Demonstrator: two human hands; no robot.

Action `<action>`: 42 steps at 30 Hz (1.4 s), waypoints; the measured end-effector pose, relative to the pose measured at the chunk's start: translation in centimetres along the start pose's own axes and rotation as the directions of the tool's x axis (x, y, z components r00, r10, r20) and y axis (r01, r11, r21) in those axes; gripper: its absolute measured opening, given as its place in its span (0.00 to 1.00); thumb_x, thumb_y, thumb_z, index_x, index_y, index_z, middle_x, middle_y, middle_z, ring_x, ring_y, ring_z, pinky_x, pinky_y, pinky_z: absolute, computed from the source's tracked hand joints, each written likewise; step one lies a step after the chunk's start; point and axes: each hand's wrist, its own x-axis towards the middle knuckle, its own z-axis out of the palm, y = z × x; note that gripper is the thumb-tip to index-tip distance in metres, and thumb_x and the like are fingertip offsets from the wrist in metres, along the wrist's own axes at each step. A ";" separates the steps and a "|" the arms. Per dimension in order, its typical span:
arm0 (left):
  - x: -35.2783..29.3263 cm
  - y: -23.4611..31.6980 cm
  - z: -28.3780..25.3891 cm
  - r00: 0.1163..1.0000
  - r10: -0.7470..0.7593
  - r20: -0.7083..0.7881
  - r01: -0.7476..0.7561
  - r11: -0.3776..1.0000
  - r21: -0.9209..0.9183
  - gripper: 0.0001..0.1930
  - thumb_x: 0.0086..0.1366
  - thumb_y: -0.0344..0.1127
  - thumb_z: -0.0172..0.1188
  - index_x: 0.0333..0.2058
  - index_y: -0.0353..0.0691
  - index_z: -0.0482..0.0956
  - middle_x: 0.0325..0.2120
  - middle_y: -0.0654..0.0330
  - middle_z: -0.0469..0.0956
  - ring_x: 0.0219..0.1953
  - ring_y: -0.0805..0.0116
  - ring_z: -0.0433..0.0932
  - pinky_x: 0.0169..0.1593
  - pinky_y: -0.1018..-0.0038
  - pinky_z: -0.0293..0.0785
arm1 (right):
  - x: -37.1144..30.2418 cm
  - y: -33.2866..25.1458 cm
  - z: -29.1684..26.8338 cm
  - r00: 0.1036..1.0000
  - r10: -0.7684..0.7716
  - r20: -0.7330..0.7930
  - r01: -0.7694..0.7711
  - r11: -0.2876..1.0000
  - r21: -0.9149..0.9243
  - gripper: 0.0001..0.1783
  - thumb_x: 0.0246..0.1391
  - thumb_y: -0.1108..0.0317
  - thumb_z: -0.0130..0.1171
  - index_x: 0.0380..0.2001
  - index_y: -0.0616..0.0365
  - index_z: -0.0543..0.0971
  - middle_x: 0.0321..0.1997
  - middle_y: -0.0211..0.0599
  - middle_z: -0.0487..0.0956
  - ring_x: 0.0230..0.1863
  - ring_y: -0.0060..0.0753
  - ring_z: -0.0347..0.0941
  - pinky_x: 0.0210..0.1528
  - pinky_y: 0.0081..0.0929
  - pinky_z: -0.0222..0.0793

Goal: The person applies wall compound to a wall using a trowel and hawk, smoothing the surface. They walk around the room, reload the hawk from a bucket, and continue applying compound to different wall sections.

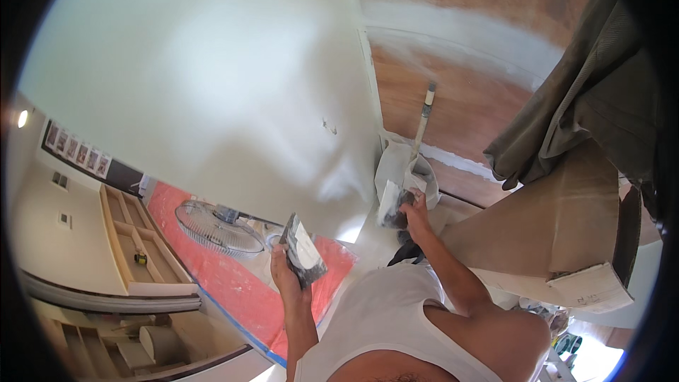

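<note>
My left hand [286, 273] is closed on a broad putty knife [305, 249], its flat blade smeared with grey and white filler. My right hand [417, 209] grips a second putty knife [390, 201], also carrying white filler on its face. Both tools are held up, apart from each other and away from the wall. In front stands a pale wall panel [247, 71] with a small rough mark [329, 126] on it. Beyond my right hand is a whitish bucket [387, 166] with a long-handled stirring tool [423, 119] standing in it.
A standing fan [219, 228] is on a red floor sheet [244, 304] to the left, near wooden shelving [134, 237]. At the right are a large cardboard box [537, 219] and a dark draped cloth [594, 92]. A brown wood panel [403, 78] bears a white filler band.
</note>
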 end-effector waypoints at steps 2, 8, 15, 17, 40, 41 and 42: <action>0.3 -0.5 -1.6 0.997 0.064 0.032 -0.064 0.998 0.015 0.12 0.73 0.41 0.46 0.38 0.38 0.70 0.39 0.58 0.76 0.42 0.69 0.77 0.46 0.71 0.76 | -1.5 0.3 0.0 0.972 0.107 0.209 -0.102 0.994 -0.035 0.22 0.50 0.72 0.48 0.51 0.58 0.71 0.45 0.37 0.71 0.44 0.27 0.67 0.43 0.21 0.66; 0.4 -2.3 -6.4 0.970 0.236 -0.049 -0.231 0.968 0.098 0.09 0.74 0.39 0.46 0.37 0.41 0.69 0.35 0.66 0.70 0.39 0.76 0.67 0.46 0.76 0.66 | -12.2 -1.4 7.1 0.504 0.205 0.839 0.198 0.918 -0.343 0.21 0.65 0.50 0.47 0.39 0.57 0.75 0.31 0.27 0.74 0.32 0.20 0.68 0.38 0.19 0.65; -3.5 -2.1 -12.5 0.955 0.279 -0.098 -0.261 0.952 0.163 0.06 0.74 0.37 0.46 0.39 0.42 0.69 0.34 0.65 0.70 0.39 0.76 0.68 0.45 0.77 0.67 | -22.5 -2.6 13.8 0.382 0.362 0.851 0.275 0.834 -0.478 0.27 0.64 0.48 0.48 0.32 0.68 0.75 0.22 0.32 0.69 0.27 0.24 0.63 0.32 0.28 0.61; -4.9 -0.9 -14.7 0.970 0.224 -0.095 -0.215 0.972 0.096 0.07 0.73 0.38 0.46 0.40 0.43 0.69 0.41 0.63 0.72 0.44 0.75 0.69 0.47 0.76 0.67 | -23.4 -0.3 14.4 0.433 0.355 0.829 0.306 0.807 -0.505 0.28 0.64 0.49 0.48 0.30 0.70 0.74 0.19 0.34 0.68 0.24 0.24 0.62 0.28 0.29 0.60; -13.3 -4.8 -30.6 0.833 0.102 -0.543 -0.204 0.970 -0.129 0.21 0.70 0.44 0.52 0.56 0.39 0.69 0.58 0.60 0.70 0.50 0.71 0.72 0.43 0.78 0.70 | -28.8 3.8 16.7 0.251 0.542 0.802 0.203 0.781 -0.591 0.29 0.63 0.45 0.49 0.20 0.61 0.74 0.20 0.28 0.70 0.24 0.18 0.63 0.28 0.24 0.60; -13.1 -4.6 -29.9 0.826 0.095 -0.556 -0.208 0.967 -0.145 0.20 0.70 0.45 0.52 0.55 0.38 0.70 0.57 0.60 0.71 0.49 0.71 0.72 0.43 0.79 0.70 | -28.7 3.7 16.7 0.245 0.534 0.809 0.217 0.784 -0.582 0.30 0.62 0.45 0.49 0.21 0.63 0.73 0.20 0.30 0.70 0.24 0.20 0.63 0.27 0.27 0.60; -13.0 -4.7 -30.2 0.838 0.093 -0.538 -0.203 0.968 -0.150 0.19 0.70 0.44 0.52 0.53 0.39 0.71 0.57 0.60 0.71 0.48 0.72 0.72 0.42 0.79 0.70 | -28.9 3.8 16.7 0.245 0.534 0.809 0.198 0.790 -0.581 0.30 0.62 0.45 0.49 0.21 0.64 0.73 0.20 0.31 0.70 0.24 0.20 0.63 0.28 0.27 0.60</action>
